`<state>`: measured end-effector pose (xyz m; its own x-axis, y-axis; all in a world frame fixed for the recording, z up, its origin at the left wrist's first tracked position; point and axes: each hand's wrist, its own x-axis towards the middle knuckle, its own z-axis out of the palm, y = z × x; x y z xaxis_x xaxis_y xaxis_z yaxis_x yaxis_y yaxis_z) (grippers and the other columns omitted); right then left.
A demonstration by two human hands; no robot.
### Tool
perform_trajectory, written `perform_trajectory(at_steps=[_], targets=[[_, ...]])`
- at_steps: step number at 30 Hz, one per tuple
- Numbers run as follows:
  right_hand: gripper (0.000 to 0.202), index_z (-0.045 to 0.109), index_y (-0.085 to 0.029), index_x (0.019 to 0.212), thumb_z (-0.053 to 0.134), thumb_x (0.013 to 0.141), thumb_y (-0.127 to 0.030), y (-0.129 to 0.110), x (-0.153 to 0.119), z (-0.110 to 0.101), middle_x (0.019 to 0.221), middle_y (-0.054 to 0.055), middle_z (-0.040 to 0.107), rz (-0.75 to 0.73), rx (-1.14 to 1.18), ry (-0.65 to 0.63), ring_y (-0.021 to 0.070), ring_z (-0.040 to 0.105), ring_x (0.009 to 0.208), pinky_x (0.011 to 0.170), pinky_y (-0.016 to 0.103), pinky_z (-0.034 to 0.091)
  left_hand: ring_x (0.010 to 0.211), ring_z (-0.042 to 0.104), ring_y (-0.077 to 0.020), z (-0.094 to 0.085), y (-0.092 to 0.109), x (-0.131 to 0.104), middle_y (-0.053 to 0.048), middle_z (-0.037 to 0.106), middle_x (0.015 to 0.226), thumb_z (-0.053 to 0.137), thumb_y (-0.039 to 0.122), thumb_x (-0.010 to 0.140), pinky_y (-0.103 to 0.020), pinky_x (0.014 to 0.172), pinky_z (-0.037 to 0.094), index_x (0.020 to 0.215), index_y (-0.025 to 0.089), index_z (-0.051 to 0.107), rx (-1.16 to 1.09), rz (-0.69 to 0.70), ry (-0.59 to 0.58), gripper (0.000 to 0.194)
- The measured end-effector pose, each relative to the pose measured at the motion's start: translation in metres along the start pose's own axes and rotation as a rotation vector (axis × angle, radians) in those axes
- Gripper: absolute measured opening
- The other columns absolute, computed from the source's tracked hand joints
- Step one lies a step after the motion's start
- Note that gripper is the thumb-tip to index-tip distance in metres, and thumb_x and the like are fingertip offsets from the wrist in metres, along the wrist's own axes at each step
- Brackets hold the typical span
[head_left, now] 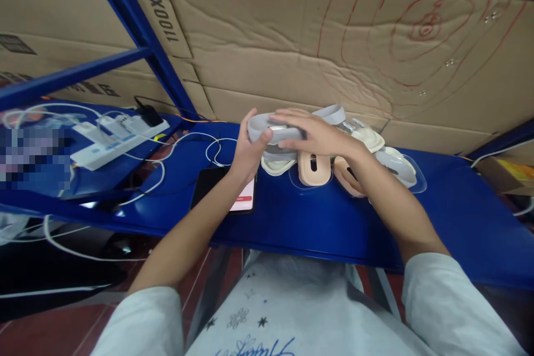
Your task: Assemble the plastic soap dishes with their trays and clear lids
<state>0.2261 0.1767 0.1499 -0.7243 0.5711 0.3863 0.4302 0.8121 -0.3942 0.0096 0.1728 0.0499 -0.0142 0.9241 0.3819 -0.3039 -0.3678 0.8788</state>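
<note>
A grey oval shell (259,127) is between my two hands, above the back part of the blue table (292,228). My left hand (249,147) grips its left end, with the thumb across its near side. My right hand (311,130) lies over its right part, fingers stretched across the top and closed onto it. Just below sits a cream oval piece (277,166). Two peach pieces with dark slots (315,169) (349,177) lie to the right, the second partly behind my right forearm.
More grey and cream pieces (396,166) lie to the right, and a grey ring (331,114) leans by the cardboard wall (267,39). A phone (246,200) lies under my left forearm. At the left are a power strip (98,156), white cables and a blue frame (137,28).
</note>
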Motion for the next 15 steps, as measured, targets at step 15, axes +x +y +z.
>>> perform_trajectory(at_steps=[15], targets=[[0.051, 0.076, -0.023, 0.112, 0.043, 0.106, -0.061, 0.030, -0.126, -0.053, 0.103, 0.008, 0.078, 0.622, -0.333, 0.688, 0.0231, 0.068, 0.091, 0.081, 0.034, 0.048, 0.125, 0.066, -0.0291, -0.034, 0.018, 0.029, -0.012, 0.064, 0.133, 0.084, 0.073, 0.081, -0.043, 0.113, 0.053, 0.135, 0.023, 0.054, 0.455, 0.222, 0.179, 0.079]])
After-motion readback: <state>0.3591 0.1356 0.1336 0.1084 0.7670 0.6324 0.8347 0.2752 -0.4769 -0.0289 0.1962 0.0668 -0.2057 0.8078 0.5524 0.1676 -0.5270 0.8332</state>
